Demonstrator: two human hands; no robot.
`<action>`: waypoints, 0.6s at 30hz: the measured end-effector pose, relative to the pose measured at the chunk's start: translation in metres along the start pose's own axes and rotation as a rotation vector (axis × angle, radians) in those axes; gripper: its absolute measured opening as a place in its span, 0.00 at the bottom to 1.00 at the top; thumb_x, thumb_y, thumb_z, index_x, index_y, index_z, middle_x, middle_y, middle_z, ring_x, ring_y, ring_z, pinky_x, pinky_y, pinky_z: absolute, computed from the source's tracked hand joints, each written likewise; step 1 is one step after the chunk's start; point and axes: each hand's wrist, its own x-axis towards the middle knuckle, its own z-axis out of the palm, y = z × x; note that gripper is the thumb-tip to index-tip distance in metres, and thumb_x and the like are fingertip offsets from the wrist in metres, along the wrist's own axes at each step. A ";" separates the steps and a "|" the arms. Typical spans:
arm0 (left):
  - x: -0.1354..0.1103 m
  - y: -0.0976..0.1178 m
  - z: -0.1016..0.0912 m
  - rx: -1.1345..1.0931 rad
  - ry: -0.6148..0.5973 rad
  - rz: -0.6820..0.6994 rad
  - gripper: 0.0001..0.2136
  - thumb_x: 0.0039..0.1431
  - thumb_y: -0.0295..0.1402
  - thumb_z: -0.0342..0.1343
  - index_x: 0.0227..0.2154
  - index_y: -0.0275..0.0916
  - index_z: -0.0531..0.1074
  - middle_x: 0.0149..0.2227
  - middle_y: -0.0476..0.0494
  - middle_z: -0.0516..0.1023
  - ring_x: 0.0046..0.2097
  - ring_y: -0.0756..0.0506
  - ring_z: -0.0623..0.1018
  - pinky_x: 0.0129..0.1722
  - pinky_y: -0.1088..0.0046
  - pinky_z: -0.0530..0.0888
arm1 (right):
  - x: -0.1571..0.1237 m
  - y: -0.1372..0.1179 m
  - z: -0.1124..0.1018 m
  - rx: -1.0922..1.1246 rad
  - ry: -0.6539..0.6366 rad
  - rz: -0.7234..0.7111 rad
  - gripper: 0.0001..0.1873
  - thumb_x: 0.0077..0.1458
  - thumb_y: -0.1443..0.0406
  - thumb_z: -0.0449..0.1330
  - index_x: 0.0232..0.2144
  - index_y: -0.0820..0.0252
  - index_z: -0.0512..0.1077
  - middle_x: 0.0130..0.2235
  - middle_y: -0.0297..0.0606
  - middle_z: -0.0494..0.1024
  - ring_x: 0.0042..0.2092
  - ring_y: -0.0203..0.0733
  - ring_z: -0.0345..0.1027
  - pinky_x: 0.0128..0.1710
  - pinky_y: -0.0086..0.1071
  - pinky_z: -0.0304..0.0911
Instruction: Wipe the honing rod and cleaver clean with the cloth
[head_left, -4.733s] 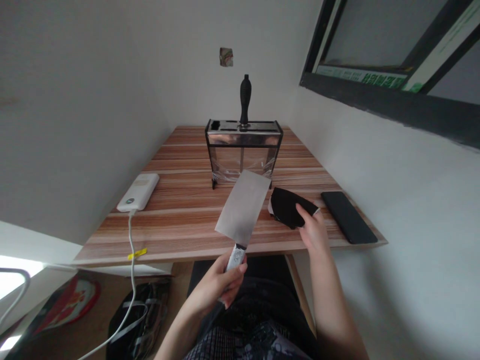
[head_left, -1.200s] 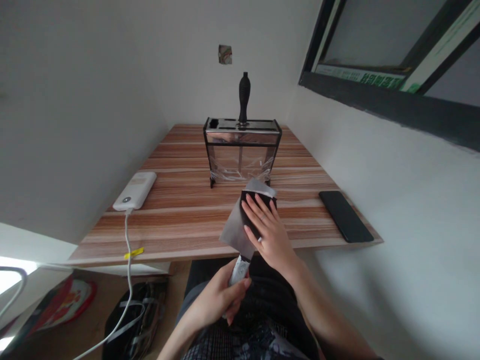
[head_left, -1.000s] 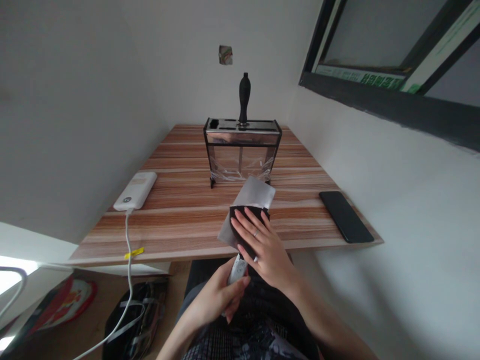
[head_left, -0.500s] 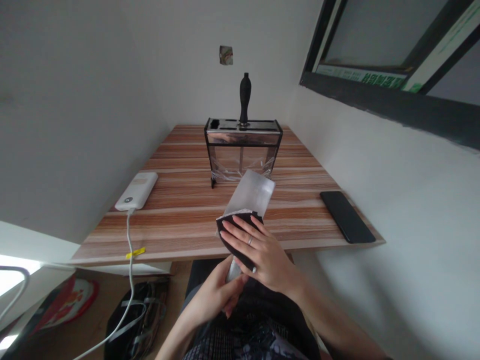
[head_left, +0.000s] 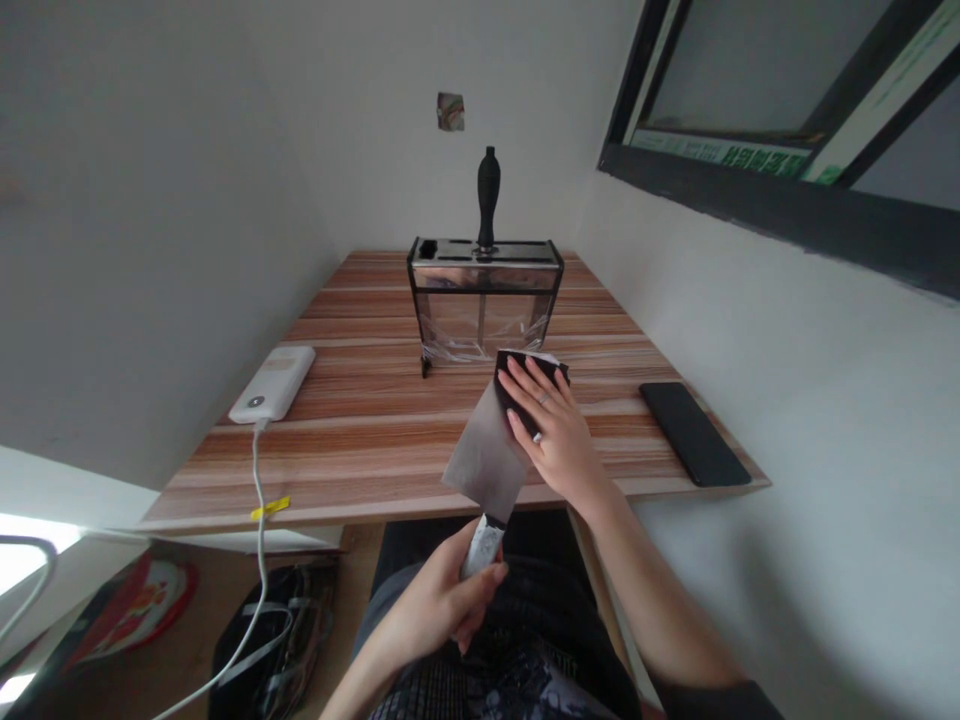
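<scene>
My left hand is closed round the metal handle of a broad steel cleaver, whose flat blade points away over the near edge of the wooden table. My right hand lies flat on the far end of the blade, fingers stretched out, pressing a black cloth against the steel. The cloth covers the blade's far tip.
A clear knife holder with a black-handled tool standing in it is just beyond the blade. A white power bank with its cable lies at the left, a black phone at the right. A wall runs close along the right.
My right hand has slid the black cloth from the handle end of the blade up to its far tip. The left hand keeps hold of the handle.
</scene>
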 end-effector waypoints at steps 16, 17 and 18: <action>0.001 -0.003 -0.002 -0.033 0.014 -0.009 0.17 0.56 0.47 0.56 0.35 0.39 0.59 0.17 0.61 0.59 0.14 0.58 0.58 0.11 0.85 0.60 | -0.024 -0.029 0.005 0.058 -0.091 -0.088 0.27 0.63 0.65 0.47 0.64 0.57 0.53 0.66 0.36 0.55 0.68 0.43 0.42 0.66 0.47 0.43; 0.002 -0.004 -0.002 -0.036 0.014 -0.010 0.17 0.56 0.47 0.56 0.35 0.39 0.59 0.17 0.61 0.59 0.14 0.58 0.58 0.11 0.85 0.60 | -0.028 -0.032 0.005 0.065 -0.098 -0.094 0.27 0.63 0.66 0.47 0.64 0.57 0.53 0.66 0.36 0.55 0.68 0.43 0.42 0.66 0.48 0.43; 0.002 -0.005 -0.002 -0.037 0.016 -0.010 0.17 0.56 0.47 0.56 0.35 0.39 0.59 0.17 0.61 0.59 0.14 0.58 0.58 0.11 0.85 0.59 | -0.031 -0.035 0.004 0.070 -0.106 -0.101 0.27 0.63 0.66 0.47 0.64 0.58 0.53 0.66 0.36 0.55 0.68 0.43 0.42 0.66 0.48 0.44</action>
